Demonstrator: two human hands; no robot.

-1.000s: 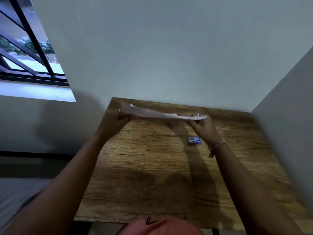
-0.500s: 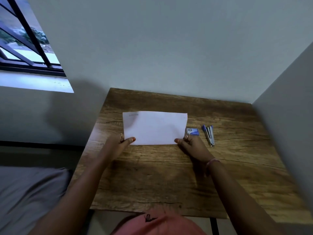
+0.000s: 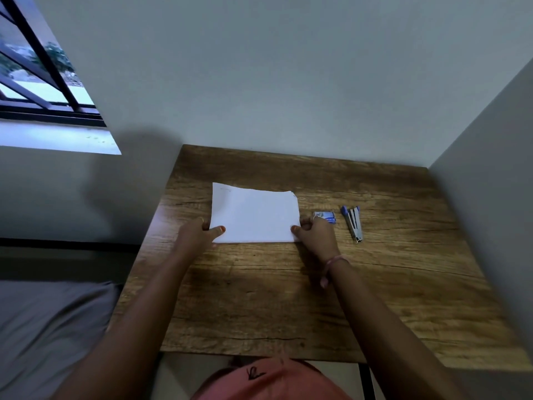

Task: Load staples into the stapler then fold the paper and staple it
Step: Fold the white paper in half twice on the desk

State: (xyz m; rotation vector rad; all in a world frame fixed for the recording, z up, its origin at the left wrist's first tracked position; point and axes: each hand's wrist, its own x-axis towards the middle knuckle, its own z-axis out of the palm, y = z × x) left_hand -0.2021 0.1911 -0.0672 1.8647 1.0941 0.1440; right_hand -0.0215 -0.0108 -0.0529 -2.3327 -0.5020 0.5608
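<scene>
A white sheet of paper (image 3: 255, 216) lies flat on the wooden table (image 3: 288, 298), toward its far half. My left hand (image 3: 199, 233) pinches the paper's near left corner, thumb on top. My right hand (image 3: 315, 233) pinches the near right corner the same way. A small blue box of staples (image 3: 327, 217) sits just right of the paper, touching my right hand's knuckles. Further right lies a blue and silver stapler (image 3: 353, 223), lengthwise toward me, apart from both hands.
The table stands in a corner, with a wall behind it and another wall (image 3: 490, 168) along its right side. A grey cushion (image 3: 49, 327) lies left of the table. A window (image 3: 37, 82) is at the upper left.
The paper was held up in the air in both hands one second ago. It has come down flat onto the table, and both hands moved nearer with it, still holding its near corners.
</scene>
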